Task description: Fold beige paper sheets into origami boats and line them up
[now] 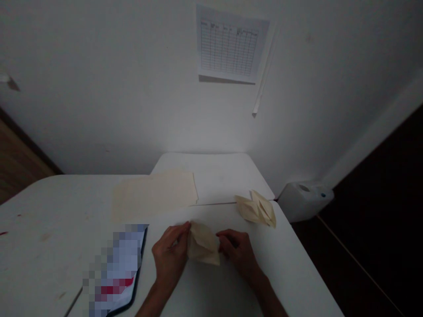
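A small piece of folded cream paper point(202, 243) is held up over the white table between my two hands. My left hand point(172, 251) pinches its upper left edge between thumb and fingers. At the paper's right edge, my right hand point(236, 248) has its thumb and fingertips closed together, touching or very near that edge. Creases run across the paper's face. Another folded cream paper point(257, 209), with raised flaps, lies apart to the right, beyond my right hand.
Flat cream sheets point(153, 193) lie at the back left of the white table point(211, 176). A tablet or phone point(115, 268), its screen blurred out, is left of my hands. A white plastic container point(304, 200) stands off the table's right edge. A printed chart point(231, 46) hangs on the wall.
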Action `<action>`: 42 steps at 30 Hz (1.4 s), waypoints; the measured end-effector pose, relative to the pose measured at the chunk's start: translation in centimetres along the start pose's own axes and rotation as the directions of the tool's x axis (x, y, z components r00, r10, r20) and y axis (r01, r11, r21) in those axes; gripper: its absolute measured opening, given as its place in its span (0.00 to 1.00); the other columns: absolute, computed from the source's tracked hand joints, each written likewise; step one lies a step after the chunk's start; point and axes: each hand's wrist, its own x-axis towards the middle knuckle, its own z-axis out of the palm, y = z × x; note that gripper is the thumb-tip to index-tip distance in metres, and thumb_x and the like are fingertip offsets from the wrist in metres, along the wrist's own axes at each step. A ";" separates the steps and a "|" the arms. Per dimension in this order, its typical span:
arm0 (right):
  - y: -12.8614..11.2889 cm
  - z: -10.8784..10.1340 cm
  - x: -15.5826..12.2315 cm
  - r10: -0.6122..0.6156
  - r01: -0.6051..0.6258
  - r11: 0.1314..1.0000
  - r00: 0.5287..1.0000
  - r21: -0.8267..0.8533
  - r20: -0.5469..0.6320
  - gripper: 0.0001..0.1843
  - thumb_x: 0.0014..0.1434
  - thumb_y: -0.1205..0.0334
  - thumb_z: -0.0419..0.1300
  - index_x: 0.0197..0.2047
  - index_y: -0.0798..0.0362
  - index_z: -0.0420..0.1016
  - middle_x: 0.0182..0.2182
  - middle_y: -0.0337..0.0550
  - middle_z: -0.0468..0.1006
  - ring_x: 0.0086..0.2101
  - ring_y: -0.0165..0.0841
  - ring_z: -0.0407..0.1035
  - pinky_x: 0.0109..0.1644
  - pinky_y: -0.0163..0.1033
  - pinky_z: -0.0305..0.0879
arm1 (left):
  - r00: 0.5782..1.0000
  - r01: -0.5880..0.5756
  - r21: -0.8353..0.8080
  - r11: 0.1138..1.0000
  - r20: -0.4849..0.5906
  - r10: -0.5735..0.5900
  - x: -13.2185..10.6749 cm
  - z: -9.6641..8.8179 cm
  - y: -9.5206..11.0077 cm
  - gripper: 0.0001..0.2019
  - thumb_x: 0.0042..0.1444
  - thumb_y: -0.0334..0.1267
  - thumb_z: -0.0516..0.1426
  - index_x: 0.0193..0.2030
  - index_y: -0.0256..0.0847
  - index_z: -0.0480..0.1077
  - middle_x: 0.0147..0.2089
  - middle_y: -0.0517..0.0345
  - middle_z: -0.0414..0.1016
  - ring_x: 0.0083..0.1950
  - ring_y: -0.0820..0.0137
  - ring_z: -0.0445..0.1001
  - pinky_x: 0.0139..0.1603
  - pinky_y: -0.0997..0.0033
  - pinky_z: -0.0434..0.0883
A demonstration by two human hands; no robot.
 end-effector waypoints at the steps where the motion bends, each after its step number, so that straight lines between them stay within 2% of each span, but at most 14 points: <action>1: 0.1 -0.1 0.0 0.006 -0.007 1.000 1.000 0.021 0.011 0.17 0.59 0.51 0.59 0.40 0.57 0.79 0.19 0.39 0.75 0.18 0.27 0.65 0.22 0.30 0.60 | 0.999 -0.009 0.010 1.000 -0.031 0.009 0.1 -0.1 0.1 0.06 0.56 0.36 0.60 0.38 0.41 0.79 0.36 0.58 0.80 0.34 0.69 0.77 0.36 0.71 0.72; 6: 0.1 0.1 -0.4 0.014 -0.013 1.000 0.998 -0.017 0.060 0.21 0.54 0.51 0.65 0.46 0.56 0.77 0.20 0.38 0.76 0.18 0.27 0.65 0.23 0.30 0.61 | 0.991 0.003 0.052 0.999 -0.137 0.005 0.4 -0.2 0.5 0.06 0.55 0.37 0.61 0.37 0.40 0.78 0.35 0.58 0.79 0.33 0.70 0.76 0.36 0.72 0.72; 9: 0.0 0.3 -0.6 0.007 -0.003 0.994 0.999 -0.107 0.034 0.19 0.52 0.54 0.66 0.45 0.55 0.78 0.20 0.39 0.76 0.20 0.28 0.67 0.25 0.31 0.62 | 0.989 0.048 0.059 0.997 -0.145 -0.039 0.4 -0.3 0.4 0.07 0.56 0.38 0.61 0.36 0.39 0.78 0.36 0.57 0.80 0.34 0.69 0.77 0.38 0.71 0.72; 12: 0.1 0.5 -0.4 0.015 -0.014 0.994 1.000 -0.112 0.005 0.15 0.54 0.55 0.63 0.42 0.56 0.79 0.20 0.40 0.76 0.20 0.28 0.67 0.24 0.31 0.62 | 0.990 0.064 0.054 0.996 -0.130 -0.057 0.4 -0.2 0.4 0.08 0.56 0.39 0.60 0.37 0.39 0.78 0.36 0.57 0.80 0.35 0.69 0.77 0.39 0.71 0.72; 20: 0.1 0.3 0.1 0.032 -0.042 0.996 0.992 -0.082 -0.118 0.14 0.57 0.55 0.59 0.36 0.57 0.79 0.19 0.41 0.76 0.18 0.28 0.66 0.21 0.30 0.60 | 0.994 0.103 0.092 0.990 0.023 -0.106 0.6 0.2 0.4 0.10 0.57 0.44 0.58 0.36 0.40 0.76 0.36 0.56 0.79 0.32 0.69 0.74 0.33 0.72 0.71; 23: 0.0 0.2 0.2 0.016 -0.035 0.994 0.984 -0.100 -0.176 0.14 0.57 0.55 0.59 0.36 0.57 0.80 0.19 0.41 0.76 0.18 0.29 0.67 0.21 0.30 0.61 | 0.990 0.122 0.095 0.988 0.063 -0.129 0.6 0.4 0.0 0.12 0.56 0.46 0.58 0.39 0.41 0.75 0.40 0.54 0.78 0.39 0.65 0.76 0.39 0.68 0.74; 25: 0.1 0.1 0.2 0.013 -0.035 0.994 0.978 -0.102 -0.209 0.15 0.57 0.54 0.59 0.36 0.57 0.80 0.19 0.41 0.76 0.18 0.29 0.67 0.21 0.30 0.61 | 0.975 0.190 0.063 0.980 0.107 -0.196 0.5 0.5 -0.2 0.15 0.55 0.47 0.59 0.45 0.41 0.73 0.44 0.53 0.77 0.40 0.65 0.76 0.40 0.66 0.75; 29: 0.3 0.0 0.4 0.055 -0.066 0.997 0.959 -0.027 -0.277 0.18 0.58 0.50 0.59 0.37 0.58 0.79 0.18 0.41 0.75 0.18 0.30 0.68 0.21 0.31 0.63 | 0.921 0.360 -0.078 0.930 0.185 -0.341 0.3 0.7 0.1 0.26 0.54 0.49 0.60 0.57 0.42 0.63 0.53 0.48 0.73 0.42 0.65 0.77 0.33 0.69 0.77; 32: 0.4 0.1 0.5 0.078 -0.079 0.997 0.949 0.009 -0.305 0.21 0.57 0.47 0.60 0.39 0.58 0.78 0.17 0.40 0.74 0.18 0.31 0.68 0.22 0.33 0.65 | 0.866 0.444 -0.110 0.889 0.309 -0.394 0.1 1.0 0.8 0.27 0.53 0.50 0.60 0.57 0.40 0.62 0.43 0.51 0.77 0.34 0.66 0.78 0.27 0.70 0.75; 35: 0.5 0.5 0.4 0.114 -0.105 0.993 0.959 0.051 -0.261 0.24 0.56 0.45 0.60 0.42 0.59 0.76 0.18 0.42 0.75 0.19 0.33 0.71 0.23 0.34 0.67 | 0.810 0.505 -0.143 0.851 0.419 -0.410 -0.1 1.3 1.4 0.24 0.53 0.50 0.60 0.52 0.38 0.66 0.32 0.56 0.76 0.28 0.66 0.76 0.23 0.72 0.73; 38: 0.6 1.0 0.1 0.131 -0.121 0.990 0.978 0.070 -0.162 0.25 0.55 0.44 0.60 0.42 0.59 0.76 0.19 0.44 0.77 0.17 0.32 0.69 0.21 0.34 0.66 | 0.799 0.538 -0.173 0.825 0.417 -0.433 -0.2 1.4 1.3 0.19 0.54 0.52 0.59 0.43 0.37 0.69 0.26 0.59 0.74 0.24 0.69 0.73 0.20 0.74 0.70; 40: 0.5 1.0 0.0 0.100 -0.098 0.995 0.989 0.022 -0.106 0.23 0.56 0.45 0.60 0.41 0.59 0.77 0.18 0.42 0.76 0.15 0.30 0.66 0.19 0.32 0.62 | 0.791 0.560 -0.156 0.814 0.391 -0.470 -0.3 1.4 1.0 0.18 0.54 0.53 0.57 0.34 0.37 0.70 0.20 0.62 0.71 0.18 0.72 0.69 0.18 0.75 0.66; 42: 0.4 0.8 0.0 0.042 -0.049 0.997 0.994 -0.067 -0.102 0.20 0.57 0.47 0.60 0.38 0.58 0.78 0.16 0.40 0.74 0.16 0.28 0.65 0.19 0.31 0.60 | 0.772 0.583 -0.130 0.802 0.394 -0.498 -0.4 1.4 0.7 0.19 0.53 0.54 0.57 0.26 0.38 0.68 0.16 0.63 0.67 0.15 0.74 0.64 0.15 0.77 0.62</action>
